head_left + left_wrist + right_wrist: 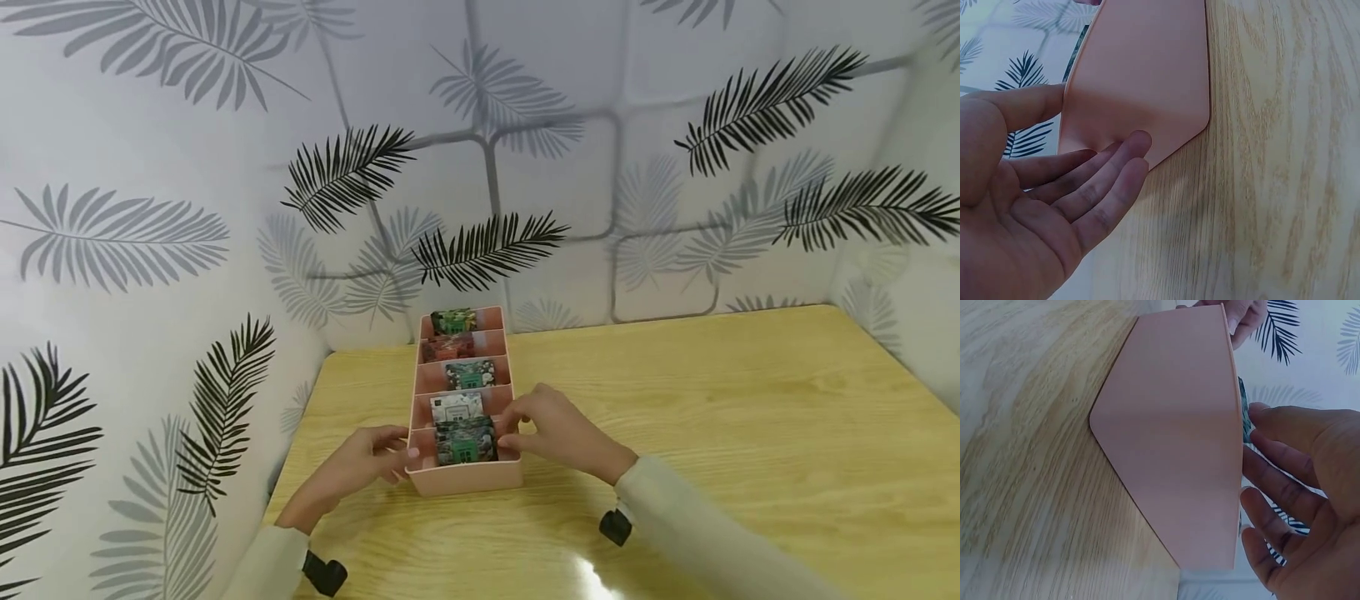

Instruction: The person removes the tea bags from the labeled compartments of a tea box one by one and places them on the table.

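Note:
A pink divided box (465, 481) stands on the table, with small packets in its compartments. My left hand (362, 467) grips the box's near left corner: its thumb hooks over the rim and its fingers lie along the outer wall, as the left wrist view shows. Over the right rim reaches my right hand (558, 429), thumb and forefinger pinching the right edge of a dark green packet (465, 442) in the nearest compartment. In the right wrist view, only a sliver of that packet (1245, 412) shows above the rim. A white packet (456, 408) sits just behind it.
Farther back in the box are a dark green and white packet (470, 375), a red packet (448, 347) and a yellow-green packet (453, 322). The wooden table (712, 417) extends to the right. Leaf-patterned wall covering (555, 192) rises behind and to the left.

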`<state>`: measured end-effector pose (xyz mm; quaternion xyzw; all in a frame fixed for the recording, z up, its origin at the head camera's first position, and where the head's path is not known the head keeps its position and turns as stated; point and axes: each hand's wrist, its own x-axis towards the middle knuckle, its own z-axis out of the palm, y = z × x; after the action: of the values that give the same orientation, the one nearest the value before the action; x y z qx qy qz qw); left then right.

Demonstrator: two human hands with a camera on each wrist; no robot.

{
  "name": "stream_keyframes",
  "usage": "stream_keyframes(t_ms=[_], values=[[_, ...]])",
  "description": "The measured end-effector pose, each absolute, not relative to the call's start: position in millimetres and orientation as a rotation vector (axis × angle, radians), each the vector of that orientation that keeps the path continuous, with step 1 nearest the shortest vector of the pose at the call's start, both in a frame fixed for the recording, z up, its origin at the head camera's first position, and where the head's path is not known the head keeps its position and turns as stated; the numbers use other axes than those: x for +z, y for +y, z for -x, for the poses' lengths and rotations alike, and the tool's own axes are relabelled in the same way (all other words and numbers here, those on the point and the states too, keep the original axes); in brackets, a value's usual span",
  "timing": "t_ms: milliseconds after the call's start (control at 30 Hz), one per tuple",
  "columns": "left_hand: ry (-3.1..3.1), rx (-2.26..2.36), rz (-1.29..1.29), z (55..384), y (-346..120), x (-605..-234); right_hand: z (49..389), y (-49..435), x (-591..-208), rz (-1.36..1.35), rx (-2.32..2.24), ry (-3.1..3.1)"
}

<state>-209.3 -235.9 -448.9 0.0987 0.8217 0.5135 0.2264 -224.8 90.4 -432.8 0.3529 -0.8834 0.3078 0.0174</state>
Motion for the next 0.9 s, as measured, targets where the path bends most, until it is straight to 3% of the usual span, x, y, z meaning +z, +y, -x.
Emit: stream_keyframes(t_ms=[900], values=[[2.15, 1.461, -0.312, 207, -239, -453, 219, 65, -447, -0.916, 0.655, -2.726]])
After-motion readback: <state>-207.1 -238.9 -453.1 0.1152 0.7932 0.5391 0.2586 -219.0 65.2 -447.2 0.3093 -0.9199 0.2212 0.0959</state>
